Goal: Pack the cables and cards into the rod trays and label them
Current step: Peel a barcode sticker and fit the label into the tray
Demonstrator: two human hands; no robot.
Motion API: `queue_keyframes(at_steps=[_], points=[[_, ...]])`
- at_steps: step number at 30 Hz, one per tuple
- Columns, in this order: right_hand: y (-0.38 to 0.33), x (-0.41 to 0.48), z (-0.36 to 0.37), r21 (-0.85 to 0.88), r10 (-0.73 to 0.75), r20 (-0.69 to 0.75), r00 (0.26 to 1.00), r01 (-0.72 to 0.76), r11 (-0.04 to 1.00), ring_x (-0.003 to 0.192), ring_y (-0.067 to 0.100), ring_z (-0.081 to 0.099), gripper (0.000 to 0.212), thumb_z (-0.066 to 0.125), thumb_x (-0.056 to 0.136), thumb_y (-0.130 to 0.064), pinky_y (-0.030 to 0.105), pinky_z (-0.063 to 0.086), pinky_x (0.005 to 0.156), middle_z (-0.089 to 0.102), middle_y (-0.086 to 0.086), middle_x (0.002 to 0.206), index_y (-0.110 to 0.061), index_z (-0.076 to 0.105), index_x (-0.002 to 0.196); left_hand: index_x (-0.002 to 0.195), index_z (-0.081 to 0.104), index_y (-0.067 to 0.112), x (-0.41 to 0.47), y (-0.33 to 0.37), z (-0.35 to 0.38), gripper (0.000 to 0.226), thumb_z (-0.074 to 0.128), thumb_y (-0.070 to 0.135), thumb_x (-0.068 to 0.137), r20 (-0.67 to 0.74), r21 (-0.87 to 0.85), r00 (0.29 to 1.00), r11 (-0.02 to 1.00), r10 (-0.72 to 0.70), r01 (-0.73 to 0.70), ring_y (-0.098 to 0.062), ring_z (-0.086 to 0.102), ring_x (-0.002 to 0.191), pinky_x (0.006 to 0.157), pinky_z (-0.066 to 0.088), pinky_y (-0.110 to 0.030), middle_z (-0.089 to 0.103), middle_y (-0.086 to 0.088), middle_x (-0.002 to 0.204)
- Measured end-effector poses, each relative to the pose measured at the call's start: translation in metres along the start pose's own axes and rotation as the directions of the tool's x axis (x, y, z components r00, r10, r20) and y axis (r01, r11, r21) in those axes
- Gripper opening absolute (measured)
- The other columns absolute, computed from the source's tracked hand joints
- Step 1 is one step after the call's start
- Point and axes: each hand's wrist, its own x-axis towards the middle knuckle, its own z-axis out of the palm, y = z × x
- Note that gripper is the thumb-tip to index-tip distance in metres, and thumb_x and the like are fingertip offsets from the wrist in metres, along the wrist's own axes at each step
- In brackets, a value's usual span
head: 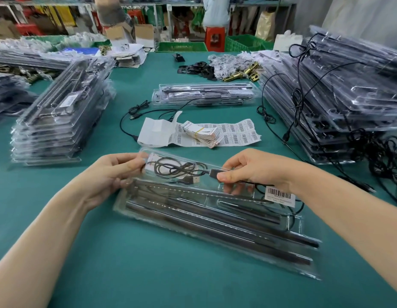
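A clear plastic rod tray (215, 243) with black rods lies in front of me on the green table. A coiled black cable (177, 171) sits in its upper compartment over a white card. My left hand (113, 172) grips the tray's upper left end and pinches the cable there. My right hand (248, 170) pinches the cable's black plug block at the compartment's right end. A barcode label (279, 195) is stuck on the tray beside my right wrist.
A bundle of cards (202, 135) lies on a barcode label sheet (237, 134) beyond the tray. Another tray (204, 94) and a loose cable (135, 116) lie farther back. Tray stacks stand left (59, 121) and right (339, 96).
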Motion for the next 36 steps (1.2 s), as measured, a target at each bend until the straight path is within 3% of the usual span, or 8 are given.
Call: queue_keyframes(at_steps=[2,7,12,17,19,26,31,36], points=[[-0.001,0.002,-0.001,0.004,0.013,0.013,1.000,-0.013,1.000,0.075,0.011,0.070,0.038,0.071,0.094,-0.035,0.019,0.045,0.057,0.078,0.003,0.087,0.002,0.067,0.104,0.112,0.079,0.020,0.002,-0.001,-0.005,0.049,0.089,0.040,0.067,0.016,0.030,1.000,0.999,-0.022,0.021,-0.008,0.069,0.089,0.076,0.043,-0.027,0.075,-0.002,0.108],[-0.007,0.006,-0.004,-0.025,0.019,0.018,1.000,-0.019,1.000,0.075,0.009,0.072,0.039,0.072,0.093,-0.035,0.023,0.046,0.060,0.079,0.004,0.090,0.002,0.065,0.103,0.101,0.081,0.011,0.010,0.007,0.002,0.032,0.076,0.022,0.071,-0.019,-0.084,1.000,0.996,-0.022,0.021,-0.007,0.074,0.077,0.058,0.055,-0.015,0.079,-0.004,0.099],[-0.014,0.011,-0.006,-0.047,0.012,0.022,1.000,-0.011,0.999,0.082,0.010,0.074,0.032,0.072,0.092,-0.039,0.022,0.050,0.062,0.079,0.001,0.093,-0.008,0.070,0.102,0.104,0.075,0.011,0.017,0.013,0.001,0.019,0.070,0.015,0.086,-0.064,-0.016,0.996,0.998,0.058,-0.060,-0.005,0.072,0.076,0.054,0.049,-0.012,0.078,-0.001,0.094],[-0.014,-0.002,-0.017,-0.305,0.019,0.112,0.994,0.017,0.952,0.090,-0.005,0.067,0.038,0.069,0.085,-0.062,0.029,0.050,0.089,0.074,-0.024,0.100,-0.030,0.069,0.106,0.102,0.074,0.009,0.017,0.010,-0.008,0.013,0.066,0.012,0.092,-0.084,-0.026,0.991,0.994,0.100,-0.103,-0.004,0.069,0.072,0.058,0.049,-0.010,0.077,0.001,0.088],[-0.006,-0.014,-0.028,-0.342,0.072,0.145,0.987,-0.018,0.939,0.097,0.004,0.068,0.048,0.068,0.078,-0.071,0.032,0.050,0.094,0.074,-0.015,0.106,-0.031,0.072,0.105,0.108,0.069,0.001,0.014,0.009,-0.014,0.024,0.067,0.012,0.087,-0.079,-0.072,0.991,0.991,0.107,-0.113,-0.001,0.065,0.065,0.052,0.045,-0.008,0.074,0.003,0.083],[0.024,-0.028,-0.057,-0.183,0.052,0.256,0.965,-0.005,0.983,0.106,0.036,0.070,0.042,0.075,0.087,-0.055,0.054,0.052,0.100,0.074,0.009,0.113,-0.027,0.070,0.118,0.103,0.070,0.005,0.012,0.011,-0.016,0.025,0.069,0.014,0.080,-0.045,-0.076,0.990,0.987,0.136,-0.139,-0.010,0.070,0.079,0.070,0.057,-0.019,0.075,-0.003,0.089],[0.041,-0.030,-0.085,-0.083,0.066,0.258,0.964,-0.045,0.996,0.102,0.028,0.073,0.043,0.081,0.088,-0.037,0.028,0.058,0.077,0.074,0.012,0.116,-0.023,0.066,0.125,0.098,0.068,0.012,0.005,0.010,-0.024,0.016,0.068,0.019,0.084,-0.052,-0.077,0.986,0.984,0.160,-0.163,-0.014,0.063,0.086,0.068,0.047,-0.028,0.068,-0.002,0.091],[0.080,-0.036,-0.094,0.358,-0.094,-0.132,0.987,0.136,0.924,0.092,0.030,0.075,0.053,0.092,0.073,-0.036,0.043,0.062,0.078,0.074,0.020,0.111,-0.015,0.072,0.117,0.103,0.064,0.005,-0.002,0.011,-0.043,0.013,0.059,0.013,0.094,-0.018,-0.248,0.978,0.947,0.209,-0.207,-0.014,0.063,0.089,0.068,0.059,-0.025,0.063,-0.010,0.100]])
